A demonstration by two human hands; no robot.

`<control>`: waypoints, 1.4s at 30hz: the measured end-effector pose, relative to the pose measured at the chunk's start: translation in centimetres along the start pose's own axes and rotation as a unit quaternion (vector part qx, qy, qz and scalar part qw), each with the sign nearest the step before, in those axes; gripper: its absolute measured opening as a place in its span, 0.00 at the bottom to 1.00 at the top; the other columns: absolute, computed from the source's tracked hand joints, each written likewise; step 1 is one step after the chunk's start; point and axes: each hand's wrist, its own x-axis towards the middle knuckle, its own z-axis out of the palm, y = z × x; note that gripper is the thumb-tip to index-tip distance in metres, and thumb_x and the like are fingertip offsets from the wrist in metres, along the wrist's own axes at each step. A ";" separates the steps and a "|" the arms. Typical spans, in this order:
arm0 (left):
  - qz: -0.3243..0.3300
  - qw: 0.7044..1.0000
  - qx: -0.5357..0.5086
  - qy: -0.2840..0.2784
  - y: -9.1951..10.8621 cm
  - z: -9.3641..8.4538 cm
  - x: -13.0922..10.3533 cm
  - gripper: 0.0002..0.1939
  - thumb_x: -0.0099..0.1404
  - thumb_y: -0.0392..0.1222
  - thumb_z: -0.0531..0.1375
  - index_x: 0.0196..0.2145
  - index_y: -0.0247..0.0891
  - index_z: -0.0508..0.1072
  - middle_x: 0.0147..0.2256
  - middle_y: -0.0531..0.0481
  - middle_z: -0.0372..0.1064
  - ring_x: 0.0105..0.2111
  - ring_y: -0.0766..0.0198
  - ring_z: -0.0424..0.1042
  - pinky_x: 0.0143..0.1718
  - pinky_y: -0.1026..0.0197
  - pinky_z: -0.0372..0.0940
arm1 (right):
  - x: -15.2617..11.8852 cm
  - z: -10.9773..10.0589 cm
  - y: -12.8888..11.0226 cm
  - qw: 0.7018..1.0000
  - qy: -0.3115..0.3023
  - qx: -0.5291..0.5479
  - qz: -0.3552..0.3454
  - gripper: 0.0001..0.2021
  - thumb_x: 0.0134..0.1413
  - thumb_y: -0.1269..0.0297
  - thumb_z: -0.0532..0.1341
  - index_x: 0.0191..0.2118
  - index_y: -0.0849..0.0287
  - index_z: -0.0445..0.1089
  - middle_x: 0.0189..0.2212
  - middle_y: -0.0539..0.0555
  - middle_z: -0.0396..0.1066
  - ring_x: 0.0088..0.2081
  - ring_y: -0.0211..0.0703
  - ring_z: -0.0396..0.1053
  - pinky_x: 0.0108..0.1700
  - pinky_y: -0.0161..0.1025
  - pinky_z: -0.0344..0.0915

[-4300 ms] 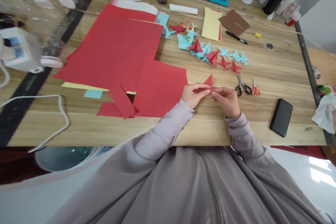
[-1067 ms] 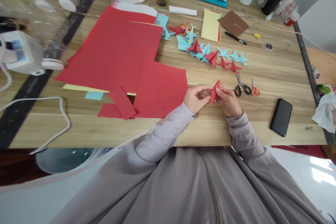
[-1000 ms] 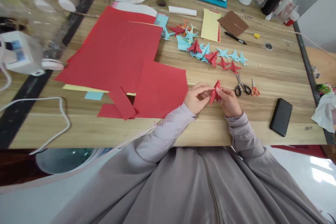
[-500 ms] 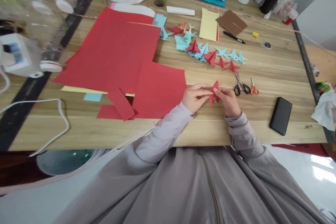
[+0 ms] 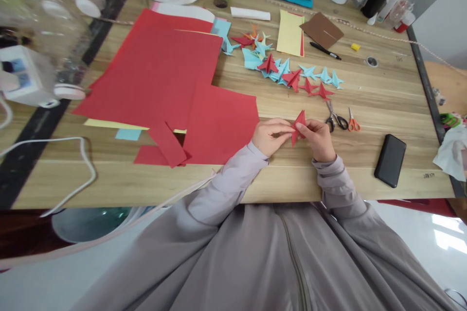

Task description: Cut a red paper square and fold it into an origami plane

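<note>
A small folded red paper piece (image 5: pixel 299 120), narrow and pointed at its ends, is held between my two hands above the wooden table. My left hand (image 5: pixel 272 136) pinches its left side with the fingertips. My right hand (image 5: pixel 318 140) grips the right side, thumb on top and the other fingers partly hidden behind. Just left of my left hand lie large red paper sheets (image 5: pixel 222 124). Beyond my hands sit several folded red paper figures (image 5: pixel 292 79) and light-blue ones (image 5: pixel 308 72). Black-handled scissors (image 5: pixel 336 119) lie right of my right hand.
Small orange scissors (image 5: pixel 353 122) and a black phone (image 5: pixel 390 160) lie at the right. Farther back are a black pen (image 5: pixel 325 51), brown paper (image 5: pixel 322 30) and yellow paper (image 5: pixel 289 34). A white cable (image 5: pixel 89 160) loops at the left, near clear plastic bottles (image 5: pixel 60 24).
The fingers of both hands have shifted slightly on the folded red paper, and more of its upper part shows. Both hands stay in nearly the same place.
</note>
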 end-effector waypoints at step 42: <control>-0.258 0.933 -0.238 0.079 1.0 0.5 0.6 0.21 0.40 0.46 0.73 0.21 0.35 0.65 0.17 0.54 0.68 0.15 0.69 0.68 0.17 0.66 0.64 | -0.3 0.1 -0.5 0.997 -0.068 -0.032 -0.027 0.13 0.40 0.53 0.70 0.25 0.57 0.73 0.20 0.49 0.73 0.23 0.37 0.67 0.28 0.37 0.65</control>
